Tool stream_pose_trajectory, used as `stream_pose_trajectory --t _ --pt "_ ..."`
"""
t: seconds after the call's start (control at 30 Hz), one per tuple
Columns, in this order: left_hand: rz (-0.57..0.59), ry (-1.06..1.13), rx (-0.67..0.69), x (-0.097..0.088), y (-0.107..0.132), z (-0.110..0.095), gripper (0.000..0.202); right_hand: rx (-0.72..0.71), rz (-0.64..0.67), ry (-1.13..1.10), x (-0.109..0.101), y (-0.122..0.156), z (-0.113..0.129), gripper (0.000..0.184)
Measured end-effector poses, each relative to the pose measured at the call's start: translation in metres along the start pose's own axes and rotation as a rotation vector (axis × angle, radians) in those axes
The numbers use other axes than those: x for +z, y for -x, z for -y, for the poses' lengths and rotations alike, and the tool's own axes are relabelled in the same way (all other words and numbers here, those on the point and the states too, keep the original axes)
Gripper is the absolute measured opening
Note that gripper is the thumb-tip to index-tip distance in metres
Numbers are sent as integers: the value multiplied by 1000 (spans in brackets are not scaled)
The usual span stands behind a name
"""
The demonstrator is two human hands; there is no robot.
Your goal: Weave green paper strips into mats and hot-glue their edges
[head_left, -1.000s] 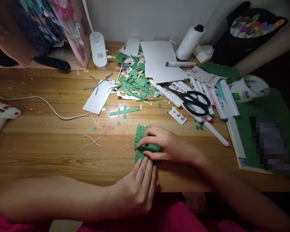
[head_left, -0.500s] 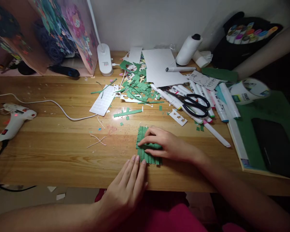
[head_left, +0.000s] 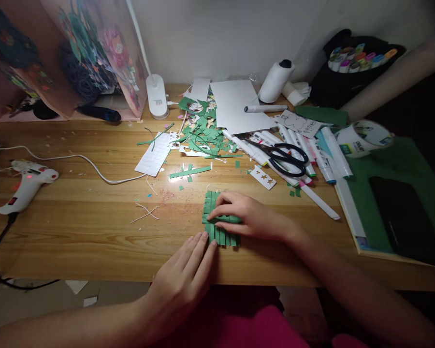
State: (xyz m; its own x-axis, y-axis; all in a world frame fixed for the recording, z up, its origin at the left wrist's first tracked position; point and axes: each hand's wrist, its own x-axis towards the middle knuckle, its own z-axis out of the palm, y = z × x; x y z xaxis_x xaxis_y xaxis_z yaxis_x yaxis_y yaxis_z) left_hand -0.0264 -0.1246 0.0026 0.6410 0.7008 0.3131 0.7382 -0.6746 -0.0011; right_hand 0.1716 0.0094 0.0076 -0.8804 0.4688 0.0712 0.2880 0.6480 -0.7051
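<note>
Showing, on a table (head_left: 108, 237), a paper piece (head_left: 223, 235) lying at centre, under the right hand (head_left: 244, 215) and touching the left hand (head_left: 183, 273) at its near-left corner. Placing a glue gun (head_left: 27, 186) far left, with an open box (head_left: 135, 92) behind it. Setting paper scraps (head_left: 206, 126) behind the paper piece, between a lamp base (head_left: 157, 96) at left and markers (head_left: 255, 152) at right. Including scissors (head_left: 292, 159) atop the markers, a thread spool (head_left: 276, 82) behind these, and a phone (head_left: 406, 217) resting on a pad (head_left: 391, 159) far right.

Matt green paper piece (head_left: 223, 236), smooth glossy wooden tabletop (head_left: 94, 237), white plastic glue gun (head_left: 26, 189)
</note>
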Motion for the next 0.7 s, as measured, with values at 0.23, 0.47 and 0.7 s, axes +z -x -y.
stream_pose_trajectory --t 0.23,0.47,0.7 --pt "-23 24 -13 14 0 0 40 -85 -27 205 -12 4 10 27" --pt "-91 -17 46 21 6 8 40 675 -669 593 -50 94 11 49" --pt "-142 -21 19 12 4 15 37 1307 -823 922 -33 186 -41 85"
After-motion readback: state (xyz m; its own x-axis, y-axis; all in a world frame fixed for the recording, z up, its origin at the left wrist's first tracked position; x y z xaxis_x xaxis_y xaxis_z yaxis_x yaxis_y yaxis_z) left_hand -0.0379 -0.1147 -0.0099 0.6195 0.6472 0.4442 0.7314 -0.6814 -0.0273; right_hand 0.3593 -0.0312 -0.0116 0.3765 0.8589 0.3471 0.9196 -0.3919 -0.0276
